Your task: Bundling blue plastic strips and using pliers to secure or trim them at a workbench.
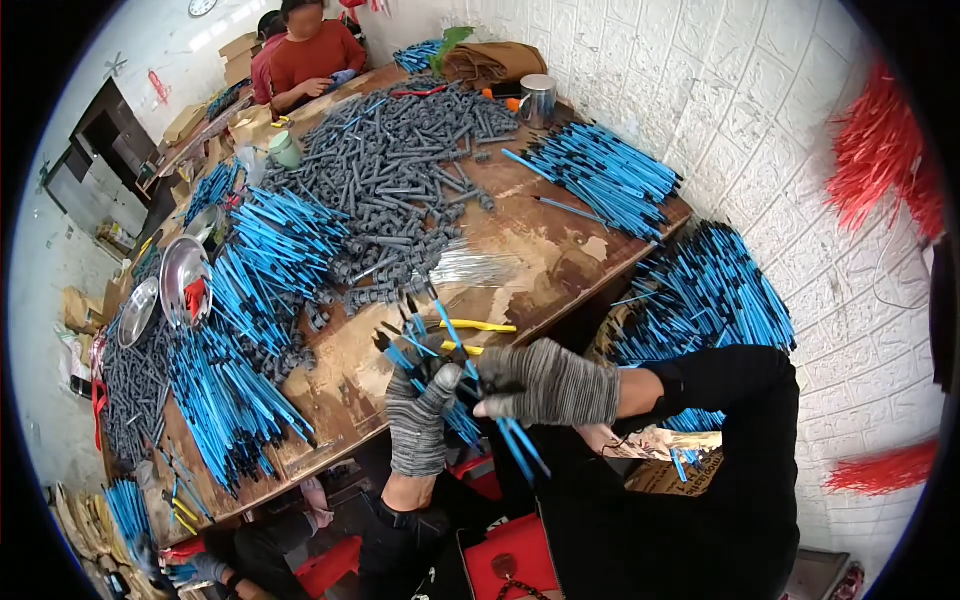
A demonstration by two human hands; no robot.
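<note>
My left hand (416, 420), in a grey striped knit glove, is closed round a small bunch of thin blue tubes with black ends (402, 358). Close against it, my right hand (545, 385), gloved alike, grips a few more blue tubes (518, 447) that slant down past its fingers. Both hands are just off the front edge of the wooden table (560, 262). Yellow-handled pliers (480, 326) lie on the tabletop just beyond them. Behind the pliers is a spread of thin silvery wires (465, 268). My fingertips are partly hidden among the tubes.
A large heap of grey plastic plugs (390, 160) covers the table's middle. Blue tubes are piled at the left (225, 380), far right (605, 170) and beside the table (700, 300). Metal dishes (186, 280) and a metal mug (538, 102) stand around. A person (310, 60) works at the far end.
</note>
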